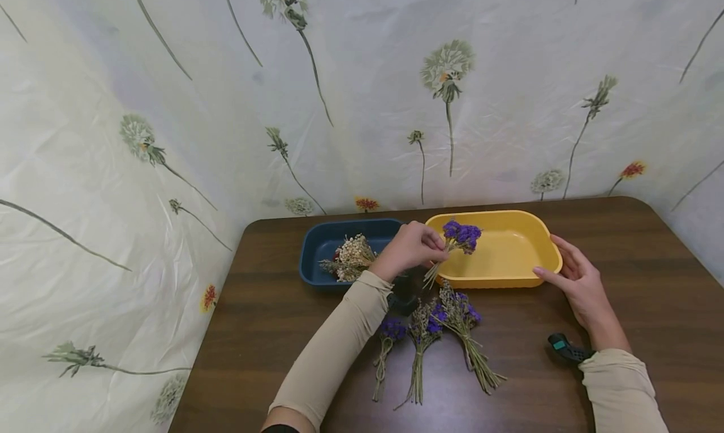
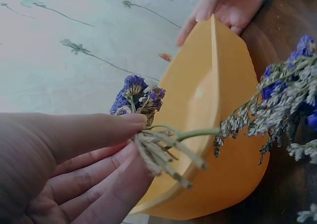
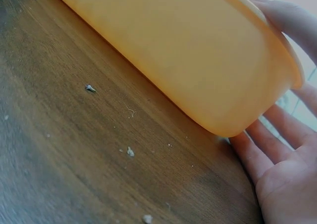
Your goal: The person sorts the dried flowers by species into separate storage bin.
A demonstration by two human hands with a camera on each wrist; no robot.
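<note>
My left hand (image 1: 415,249) pinches a small bunch of dried purple flowers (image 1: 462,234) by its stems, above the left end of a yellow tray (image 1: 509,282). Close up in the left wrist view, the thumb and fingertips press on the cut stems (image 2: 166,157), with the purple heads (image 2: 133,92) beyond them. At the tray's right end, my right hand (image 1: 579,282) holds the rim and corner, thumb on one side and fingers along the outer wall. Three tied dried bunches, a small purple one (image 1: 383,357), a middle one (image 1: 417,357) and a larger one (image 1: 466,332), lie in front.
A dark blue tray (image 1: 308,257) with cream dried flowers (image 1: 353,257) stands left of the yellow one, partly behind my left forearm. Small plant crumbs (image 3: 130,151) dot the brown table (image 1: 254,357). A flower-printed sheet (image 1: 362,93) hangs behind the table.
</note>
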